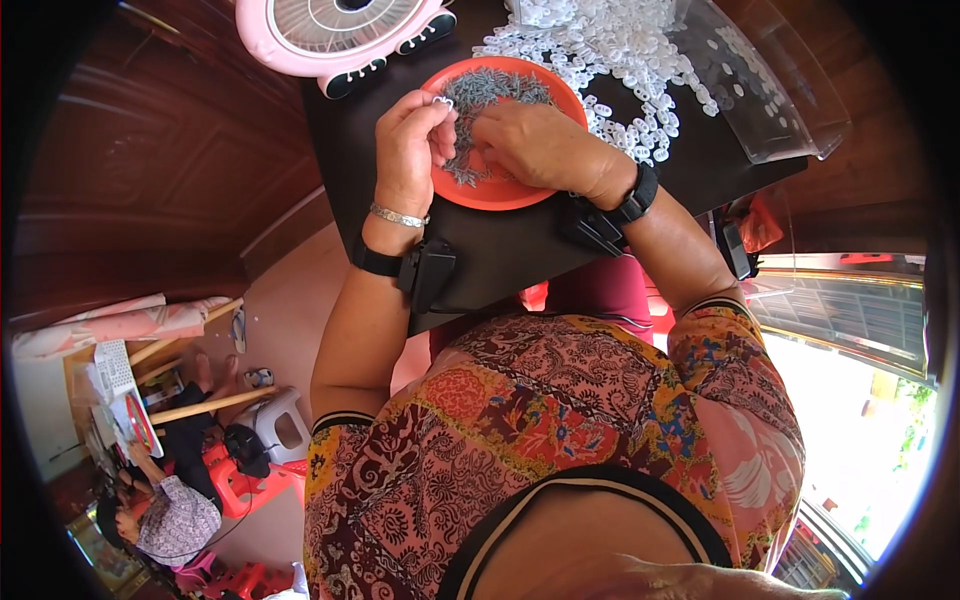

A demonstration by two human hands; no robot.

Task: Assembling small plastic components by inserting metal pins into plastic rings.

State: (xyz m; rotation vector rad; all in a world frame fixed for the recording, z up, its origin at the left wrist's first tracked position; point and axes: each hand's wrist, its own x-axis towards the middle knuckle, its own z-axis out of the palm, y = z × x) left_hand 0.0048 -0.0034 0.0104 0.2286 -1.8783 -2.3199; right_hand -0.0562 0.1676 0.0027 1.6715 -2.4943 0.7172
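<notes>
A round orange-red plate [505,199] stands on the dark table, with many small slim grey pieces [490,88] heaped in it. My left hand [410,135] is at the plate's left rim, pinching a small white plastic piece [443,102] between thumb and forefinger. Over the middle of the plate, my right hand [535,145] reaches down with curled fingers among the grey pieces. Its fingertips are hidden, so what they grip does not show. Beyond the plate and to its right lies a large spread of small white oval plastic pieces [640,130].
A pink fan [330,75] stands at the table's far left. A clear plastic bin [770,120] lies tilted at the right, with some white pieces inside. Black devices [432,275] are strapped to both my wrists. Another person [180,520] sits at the lower left, near red stools [240,490].
</notes>
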